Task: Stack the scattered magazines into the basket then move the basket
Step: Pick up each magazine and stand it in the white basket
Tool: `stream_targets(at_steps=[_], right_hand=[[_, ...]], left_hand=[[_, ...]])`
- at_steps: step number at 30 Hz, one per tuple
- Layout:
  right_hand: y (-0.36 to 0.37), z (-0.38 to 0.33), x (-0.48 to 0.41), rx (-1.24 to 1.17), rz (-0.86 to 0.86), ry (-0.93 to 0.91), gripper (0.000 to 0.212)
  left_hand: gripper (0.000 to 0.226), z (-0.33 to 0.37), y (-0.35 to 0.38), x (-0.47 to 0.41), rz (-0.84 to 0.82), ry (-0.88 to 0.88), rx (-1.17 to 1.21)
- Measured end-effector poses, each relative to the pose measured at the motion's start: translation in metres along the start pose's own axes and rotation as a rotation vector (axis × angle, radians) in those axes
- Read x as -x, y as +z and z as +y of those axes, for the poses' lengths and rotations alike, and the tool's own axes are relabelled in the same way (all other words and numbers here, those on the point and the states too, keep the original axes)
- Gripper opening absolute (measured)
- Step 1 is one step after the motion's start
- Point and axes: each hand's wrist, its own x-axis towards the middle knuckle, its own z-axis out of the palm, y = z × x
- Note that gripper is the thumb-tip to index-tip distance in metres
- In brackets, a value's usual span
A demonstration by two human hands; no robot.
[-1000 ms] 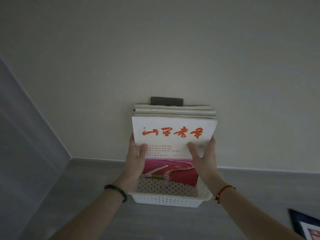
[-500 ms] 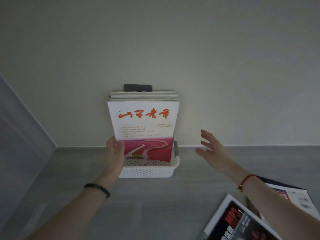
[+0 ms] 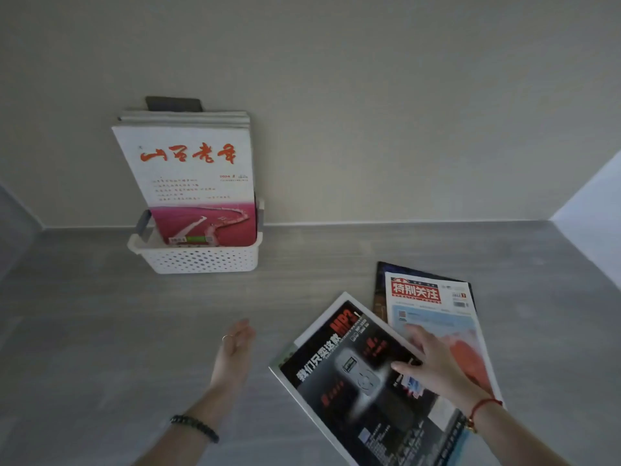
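The right hand's (image 3: 433,364) fingers (image 3: 401,367) are spread wide and grip nothing, lying over the seam between a black-covered glossy magazine (image 3: 353,381) and a white magazine with a red title block (image 3: 433,307). Both overlap towards the near right of the grey wood-grain bench (image 3: 100,331). The left hand (image 3: 235,351) hovers flat with straight fingers, holding nothing. At the bench's back edge, the white perforated plastic basket (image 3: 201,258) holds upright magazines (image 3: 191,169) leaning on the wall (image 3: 403,112).
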Motion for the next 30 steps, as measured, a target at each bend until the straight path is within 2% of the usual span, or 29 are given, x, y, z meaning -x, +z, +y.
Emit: stream_targets(at_steps=[2,5,11,15,17,20,23,25,27,30], right_hand=[[0.003,0.018,0.004,0.123,0.054,-0.018,0.066],[0.004,0.025,-0.001,0.130,0.082,0.003,0.059],[0.001,0.028,-0.012,-0.142,0.059,-0.028,0.037],[0.002,0.033,-0.010,-0.182,0.153,-0.101,0.021],[0.001,0.035,-0.008,-0.104,0.204,-0.147,0.016],[0.004,0.043,-0.003,0.002,0.247,-0.222,0.019],[0.004,0.051,-0.001,0.064,0.268,-0.217,0.020],[0.005,0.052,0.000,0.187,0.300,-0.228,0.023],[0.008,0.049,0.002,0.214,0.250,-0.210,0.030],[0.005,0.042,0.000,0.070,0.125,-0.114,0.045]], left_hand=[[0.030,-0.010,0.019,0.016,0.001,-0.022,0.015],[0.030,-0.020,0.042,0.040,0.020,-0.013,0.006],[0.029,-0.023,0.069,0.068,0.100,0.036,-0.026],[0.039,-0.031,0.090,0.085,0.066,0.040,-0.073],[0.046,-0.033,0.100,0.092,0.031,0.014,-0.071],[0.052,-0.034,0.110,0.098,0.040,0.036,-0.163],[0.056,-0.033,0.114,0.102,0.028,0.056,-0.225],[0.058,-0.034,0.116,0.103,0.025,0.044,-0.230],[0.059,-0.035,0.116,0.103,0.026,0.037,-0.221],[0.060,-0.036,0.116,0.100,0.019,0.038,-0.213]])
